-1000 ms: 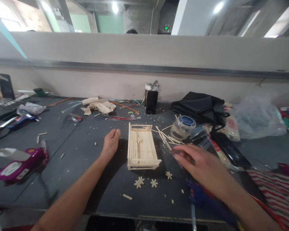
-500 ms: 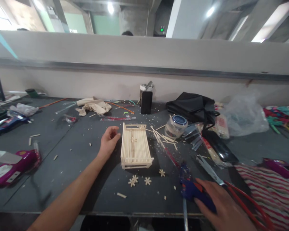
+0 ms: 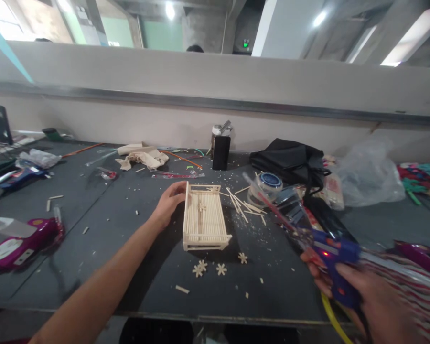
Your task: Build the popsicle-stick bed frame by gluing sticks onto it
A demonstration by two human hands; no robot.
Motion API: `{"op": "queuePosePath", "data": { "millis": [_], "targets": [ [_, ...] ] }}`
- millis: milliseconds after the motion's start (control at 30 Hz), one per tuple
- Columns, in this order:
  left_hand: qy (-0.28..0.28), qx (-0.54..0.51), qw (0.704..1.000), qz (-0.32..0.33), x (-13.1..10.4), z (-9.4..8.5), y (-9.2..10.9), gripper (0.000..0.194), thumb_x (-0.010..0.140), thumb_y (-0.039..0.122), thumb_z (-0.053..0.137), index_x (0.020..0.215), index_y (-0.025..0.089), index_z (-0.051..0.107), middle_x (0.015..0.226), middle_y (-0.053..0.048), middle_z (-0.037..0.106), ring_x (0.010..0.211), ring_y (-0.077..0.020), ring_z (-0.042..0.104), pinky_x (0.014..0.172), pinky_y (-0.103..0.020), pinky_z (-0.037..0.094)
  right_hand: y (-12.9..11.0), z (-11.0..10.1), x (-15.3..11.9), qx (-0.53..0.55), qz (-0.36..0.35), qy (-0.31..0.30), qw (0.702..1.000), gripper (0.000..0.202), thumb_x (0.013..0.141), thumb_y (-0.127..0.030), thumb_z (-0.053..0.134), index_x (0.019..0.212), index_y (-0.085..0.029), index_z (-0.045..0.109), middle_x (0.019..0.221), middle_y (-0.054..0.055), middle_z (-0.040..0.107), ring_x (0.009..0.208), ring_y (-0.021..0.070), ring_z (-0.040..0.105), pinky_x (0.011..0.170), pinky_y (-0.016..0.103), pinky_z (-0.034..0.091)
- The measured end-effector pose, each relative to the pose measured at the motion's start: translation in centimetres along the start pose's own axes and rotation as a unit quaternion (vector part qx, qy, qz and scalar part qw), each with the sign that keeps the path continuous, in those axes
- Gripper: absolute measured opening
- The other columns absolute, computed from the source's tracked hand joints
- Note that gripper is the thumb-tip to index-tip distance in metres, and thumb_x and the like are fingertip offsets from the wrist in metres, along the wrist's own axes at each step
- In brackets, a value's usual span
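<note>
A small bed-like model of pale wooden sticks stands on the dark table in front of me. My left hand is at its far left corner, fingers curled against the side post; the fingertips are partly hidden behind it. On the right, my right hand is wrapped round a blue hot glue gun with a small red light lit. The gun is raised off the table, its nozzle directed up and left, slightly blurred. Close to the model's front lie several star-shaped stick pieces.
Loose sticks lie right of the model beside a lidded jar. A black phone leans at the back. A black bag, plastic bag and striped cloth occupy the right; a purple glue gun lies left.
My right hand has lifted the glue gun off the table and turned it, moving right. My left hand has moved in from beside the model to its far left corner.
</note>
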State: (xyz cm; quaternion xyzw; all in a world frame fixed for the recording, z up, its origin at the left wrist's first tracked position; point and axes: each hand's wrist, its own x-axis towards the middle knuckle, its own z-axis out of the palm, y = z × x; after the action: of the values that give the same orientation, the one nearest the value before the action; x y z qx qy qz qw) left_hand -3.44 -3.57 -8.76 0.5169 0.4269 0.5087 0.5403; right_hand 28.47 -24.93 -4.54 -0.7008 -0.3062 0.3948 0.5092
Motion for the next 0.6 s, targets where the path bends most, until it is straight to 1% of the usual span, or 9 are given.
{"op": "queuePosePath", "data": {
  "millis": [100, 133, 200, 233, 300, 367, 433, 500, 600],
  "targets": [
    [0.082, 0.083, 0.991, 0.067, -1.2, -0.1, 2.1, 0.04, 0.065, 0.02, 0.06, 0.105, 0.017, 0.062, 0.104, -0.007, 0.064, 0.1, -0.0235, 0.057, 0.09, -0.038, 0.043, -0.8, 0.7, -0.3, 0.079, 0.042, -0.014, 0.996, 0.028, 0.062, -0.042, 0.07, 0.08, -0.021, 0.071, 0.086, 0.009, 0.073, 0.069, 0.0251, 0.068, 0.053, 0.029, 0.056],
    [0.109, 0.149, 0.976, 0.113, -2.0, 0.1, 3.2, 0.039, 0.067, 0.02, 0.059, 0.106, 0.018, 0.062, 0.105, -0.007, 0.063, 0.102, -0.0241, 0.057, 0.09, -0.039, 0.043, -1.0, 0.8, -0.6, 0.092, 0.049, -0.016, 0.994, 0.026, 0.063, -0.042, 0.069, 0.079, -0.021, 0.072, 0.087, 0.009, 0.073, 0.07, 0.0257, 0.068, 0.055, 0.03, 0.056],
    [0.089, 0.274, 0.925, 0.248, -4.0, 1.1, 6.0, 0.042, 0.072, 0.018, 0.057, 0.113, 0.02, 0.059, 0.112, -0.007, 0.061, 0.107, -0.0251, 0.054, 0.093, -0.041, 0.041, -1.1, 0.9, -1.5, 0.097, 0.069, -0.02, 0.993, 0.024, 0.066, -0.042, 0.067, 0.077, -0.022, 0.073, 0.088, 0.011, 0.073, 0.07, 0.0269, 0.069, 0.059, 0.031, 0.057],
    [0.062, 0.324, 0.892, 0.31, -5.1, 1.9, 7.3, 0.045, 0.074, 0.016, 0.056, 0.118, 0.022, 0.056, 0.117, -0.007, 0.059, 0.111, -0.0256, 0.052, 0.097, -0.042, 0.038, -1.1, 0.9, -1.9, 0.094, 0.076, -0.019, 0.992, 0.025, 0.066, -0.043, 0.067, 0.077, -0.022, 0.074, 0.088, 0.012, 0.073, 0.07, 0.0273, 0.069, 0.059, 0.032, 0.057],
    [-0.047, 0.395, 0.82, 0.411, -6.9, 3.9, 9.6, 0.053, 0.077, 0.013, 0.052, 0.129, 0.024, 0.048, 0.128, -0.007, 0.055, 0.123, -0.0269, 0.044, 0.105, -0.045, 0.031, -1.0, 0.8, -2.9, 0.094, 0.083, -0.024, 0.992, 0.027, 0.065, -0.045, 0.067, 0.076, -0.021, 0.075, 0.085, 0.014, 0.073, 0.068, 0.0283, 0.069, 0.058, 0.033, 0.057],
    [-0.164, 0.432, 0.767, 0.444, -8.0, 6.1, 11.0, 0.061, 0.079, 0.007, 0.045, 0.138, 0.022, 0.037, 0.139, -0.009, 0.047, 0.134, -0.0275, 0.032, 0.108, -0.047, 0.024, -0.9, 0.6, -3.7, 0.1, 0.074, -0.041, 0.991, 0.028, 0.063, -0.047, 0.068, 0.074, -0.022, 0.075, 0.081, 0.014, 0.073, 0.064, 0.0287, 0.069, 0.058, 0.036, 0.057],
    [-0.265, 0.451, 0.722, 0.453, -8.3, 7.9, 11.5, 0.064, 0.081, 0.004, 0.04, 0.141, 0.021, 0.03, 0.142, -0.01, 0.045, 0.138, -0.0275, 0.024, 0.109, -0.05, 0.02, -0.9, 0.5, -4.5, 0.096, 0.067, -0.069, 0.991, 0.029, 0.061, -0.048, 0.069, 0.073, -0.022, 0.075, 0.078, 0.014, 0.073, 0.062, 0.0284, 0.068, 0.059, 0.037, 0.057],
    [-0.322, 0.456, 0.694, 0.454, -8.2, 8.7, 11.7, 0.057, 0.082, 0.003, 0.038, 0.138, 0.018, 0.035, 0.131, -0.012, 0.055, 0.136, -0.0264, 0.029, 0.11, -0.051, 0.017, -1.4, 0.5, -5.1, 0.08, 0.06, -0.083, 0.992, 0.031, 0.059, -0.048, 0.07, 0.072, -0.021, 0.076, 0.078, 0.015, 0.074, 0.061, 0.028, 0.068, 0.059, 0.037, 0.056],
    [-0.355, 0.47, 0.673, 0.449, -8.3, 8.2, 12.3, 0.038, 0.085, 0.005, 0.038, 0.115, 0.018, 0.056, 0.097, -0.008, 0.067, 0.113, -0.0225, 0.053, 0.11, -0.05, 0.017, -3.1, 0.6, -5.5, 0.027, 0.028, -0.061, 0.997, 0.033, 0.061, -0.049, 0.066, 0.071, -0.02, 0.076, 0.075, 0.016, 0.074, 0.058, 0.0286, 0.068, 0.053, 0.036, 0.056]
  ]
}}
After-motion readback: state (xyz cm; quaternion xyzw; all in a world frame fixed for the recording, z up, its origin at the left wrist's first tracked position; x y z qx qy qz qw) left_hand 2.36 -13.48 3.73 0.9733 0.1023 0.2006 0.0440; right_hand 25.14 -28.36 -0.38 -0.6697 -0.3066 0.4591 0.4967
